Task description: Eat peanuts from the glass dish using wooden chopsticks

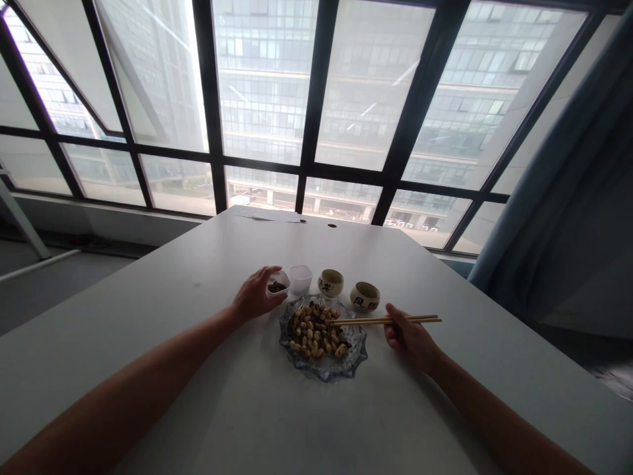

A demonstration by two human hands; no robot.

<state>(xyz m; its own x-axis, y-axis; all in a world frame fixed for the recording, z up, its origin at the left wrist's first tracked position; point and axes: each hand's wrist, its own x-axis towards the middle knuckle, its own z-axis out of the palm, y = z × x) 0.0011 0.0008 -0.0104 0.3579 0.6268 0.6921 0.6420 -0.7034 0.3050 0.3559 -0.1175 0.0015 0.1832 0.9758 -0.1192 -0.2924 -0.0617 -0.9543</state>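
The left hand (254,295) curls thumb and fingers around a plastic cup (285,284). Beside it, roughly midway between the side edges of the worktop (163,290), is the glass dish (324,375) of nuts (309,338). The right hand (408,340) pinches chopsticks (366,321), tips at the nuts. Picking seems in progress; the next move calls for steady squeezing.

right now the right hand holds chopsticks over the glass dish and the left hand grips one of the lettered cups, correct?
One thing is off: the head view shows the left hand around the small clear cup with dark pieces in it, not a lettered one. The right hand does hold chopsticks over the glass dish.
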